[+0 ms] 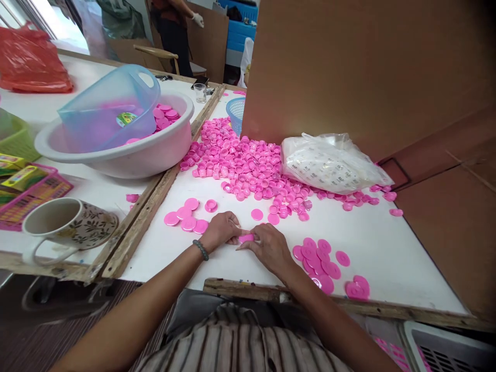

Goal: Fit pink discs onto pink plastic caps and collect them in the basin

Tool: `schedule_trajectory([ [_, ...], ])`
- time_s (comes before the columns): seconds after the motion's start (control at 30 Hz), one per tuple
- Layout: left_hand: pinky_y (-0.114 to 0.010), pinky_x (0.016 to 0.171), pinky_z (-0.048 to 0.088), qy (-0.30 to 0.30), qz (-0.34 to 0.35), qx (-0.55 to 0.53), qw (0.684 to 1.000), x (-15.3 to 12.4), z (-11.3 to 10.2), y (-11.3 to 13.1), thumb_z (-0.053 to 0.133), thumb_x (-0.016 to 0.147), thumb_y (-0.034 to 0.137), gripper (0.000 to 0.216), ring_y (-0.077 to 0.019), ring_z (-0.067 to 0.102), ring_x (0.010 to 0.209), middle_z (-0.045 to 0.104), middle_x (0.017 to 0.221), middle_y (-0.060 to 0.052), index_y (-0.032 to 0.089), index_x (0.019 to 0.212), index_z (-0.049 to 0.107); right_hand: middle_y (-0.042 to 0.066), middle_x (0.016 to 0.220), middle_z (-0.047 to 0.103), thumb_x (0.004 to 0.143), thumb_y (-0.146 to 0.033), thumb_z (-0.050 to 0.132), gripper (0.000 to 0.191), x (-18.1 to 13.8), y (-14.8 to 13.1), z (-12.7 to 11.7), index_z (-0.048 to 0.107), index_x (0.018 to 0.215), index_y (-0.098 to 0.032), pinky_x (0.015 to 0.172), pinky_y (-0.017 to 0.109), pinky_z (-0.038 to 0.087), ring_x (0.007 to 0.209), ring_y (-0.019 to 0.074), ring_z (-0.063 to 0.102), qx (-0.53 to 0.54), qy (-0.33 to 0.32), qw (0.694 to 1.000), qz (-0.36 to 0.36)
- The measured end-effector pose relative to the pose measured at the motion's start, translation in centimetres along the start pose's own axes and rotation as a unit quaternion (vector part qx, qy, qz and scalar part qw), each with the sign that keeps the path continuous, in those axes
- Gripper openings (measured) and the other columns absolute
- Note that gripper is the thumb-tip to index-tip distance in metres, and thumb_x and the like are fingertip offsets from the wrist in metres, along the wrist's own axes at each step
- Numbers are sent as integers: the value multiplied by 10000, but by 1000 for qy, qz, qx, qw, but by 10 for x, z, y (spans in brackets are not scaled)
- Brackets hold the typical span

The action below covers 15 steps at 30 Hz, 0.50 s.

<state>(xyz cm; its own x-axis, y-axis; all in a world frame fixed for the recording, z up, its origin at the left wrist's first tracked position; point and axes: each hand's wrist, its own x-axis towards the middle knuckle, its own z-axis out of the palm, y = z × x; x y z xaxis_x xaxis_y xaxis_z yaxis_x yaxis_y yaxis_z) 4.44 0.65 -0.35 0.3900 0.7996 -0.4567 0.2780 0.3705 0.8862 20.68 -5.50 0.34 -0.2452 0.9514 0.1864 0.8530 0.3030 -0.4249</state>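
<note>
Both of my hands meet over the white table near its front edge, closed around one small pink plastic piece [246, 238]. My left hand [222, 229], with a dark bead bracelet on the wrist, pinches it from the left. From the right, the fingers and thumb of my right hand [270, 245] hold the same piece. Fingers cover much of it, so its full shape is hidden. Several flat pink discs [188, 223] lie left of my hands beside a small pink cup [211, 205]. More pink discs [315, 258] are piled to the right.
A heap of small pink cups [248, 165] spreads behind my hands, against a clear bag of printed labels [329, 163]. A tall cardboard sheet [349, 67] stands behind. At left are a large basin [147, 157] and a flowered mug [93, 225]. A person [174, 31] stands farther back.
</note>
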Motion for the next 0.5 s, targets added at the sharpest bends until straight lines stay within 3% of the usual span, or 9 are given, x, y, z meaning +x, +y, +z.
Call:
schedule_trajectory([
  [0.17,-203,432,442,-25,24,-8,999,-5,-2,0,754,554,268,362,-106,557,440,571,492,36,149,758,479,12,718,546,812,-329,565,161,-3,-3,-6,625,884,-197,585,227,348,674,133,483,71,-51,996,-25],
  [0.27,-191,464,446,-55,43,-32,997,-10,-3,-1,757,537,200,339,-84,560,470,583,543,37,142,736,488,-12,644,519,792,-271,593,100,3,1,-9,636,749,-191,555,210,324,627,113,469,92,-84,992,-27],
  [0.37,-204,476,467,-49,13,-56,997,-15,-1,-3,758,533,177,337,-93,575,473,581,533,42,145,717,476,-19,633,521,758,-214,622,58,6,5,-6,633,713,-179,537,203,317,603,103,465,112,-78,991,-8],
  [0.5,-237,478,497,-27,-35,-57,997,-18,4,-2,754,548,167,350,-134,607,468,581,468,38,156,712,446,1,687,573,772,-170,595,85,0,7,3,649,835,-187,587,222,367,665,128,504,137,-51,989,-1],
])
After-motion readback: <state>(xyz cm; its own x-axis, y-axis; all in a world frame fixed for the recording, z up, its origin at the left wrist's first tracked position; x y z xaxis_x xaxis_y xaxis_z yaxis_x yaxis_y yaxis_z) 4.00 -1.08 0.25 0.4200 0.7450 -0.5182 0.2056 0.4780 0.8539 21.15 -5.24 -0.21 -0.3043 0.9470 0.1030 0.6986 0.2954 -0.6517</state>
